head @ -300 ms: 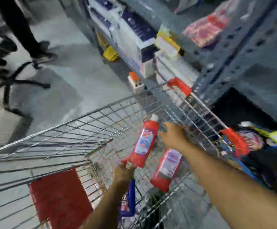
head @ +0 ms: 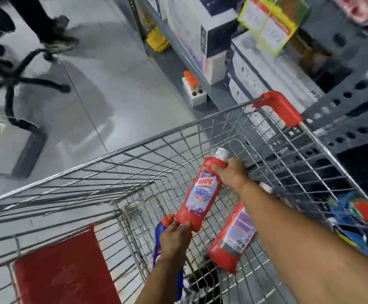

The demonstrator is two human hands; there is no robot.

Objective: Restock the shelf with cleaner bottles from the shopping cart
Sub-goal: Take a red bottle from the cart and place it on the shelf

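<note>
My left hand (head: 175,236) grips the base and my right hand (head: 231,174) the neck of one red cleaner bottle (head: 200,191) above the shopping cart (head: 113,153); a second bottle (head: 233,240) lies on its floor, neither shelved yet

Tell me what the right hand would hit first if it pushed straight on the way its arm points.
The right hand grips the neck of the red cleaner bottle. Straight on, it would probably meet the silver wire cart wall first, though depth is unclear.
</note>
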